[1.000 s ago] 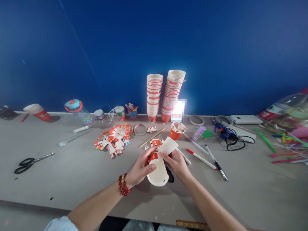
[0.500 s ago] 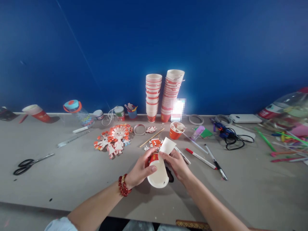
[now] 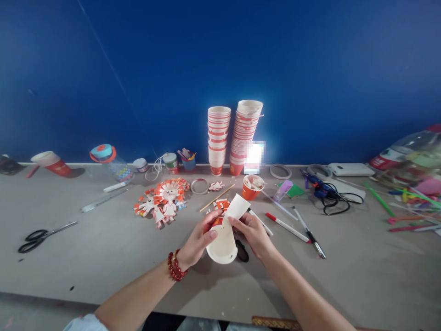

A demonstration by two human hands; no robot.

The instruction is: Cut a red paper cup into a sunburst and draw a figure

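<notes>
A cut-open paper cup (image 3: 222,248), cream inside and red outside, is tilted with its rim toward me. My left hand (image 3: 200,241) grips its left side, the thumb over the cut wall. My right hand (image 3: 253,232) is closed, thumb and fingers pinching a strip of the cup wall (image 3: 238,207) that stands up at the far end. Partly hidden beneath the right hand is a black loop (image 3: 242,251), which looks like a scissor handle. Red and white paper scraps (image 3: 220,204) lie just beyond the hands.
Two tall cup stacks (image 3: 217,142) stand against the blue wall. Nearer is a cup of scraps (image 3: 253,187). Paper lion figures (image 3: 168,197) and scissors (image 3: 43,236) lie left. To the right are a red-capped marker (image 3: 287,227), a pen (image 3: 310,234) and a corded blue glue gun (image 3: 322,189).
The cup has shifted slightly left and away from me, in both hands. Its raised strip now shows a bit longer and leans a little more to the left.
</notes>
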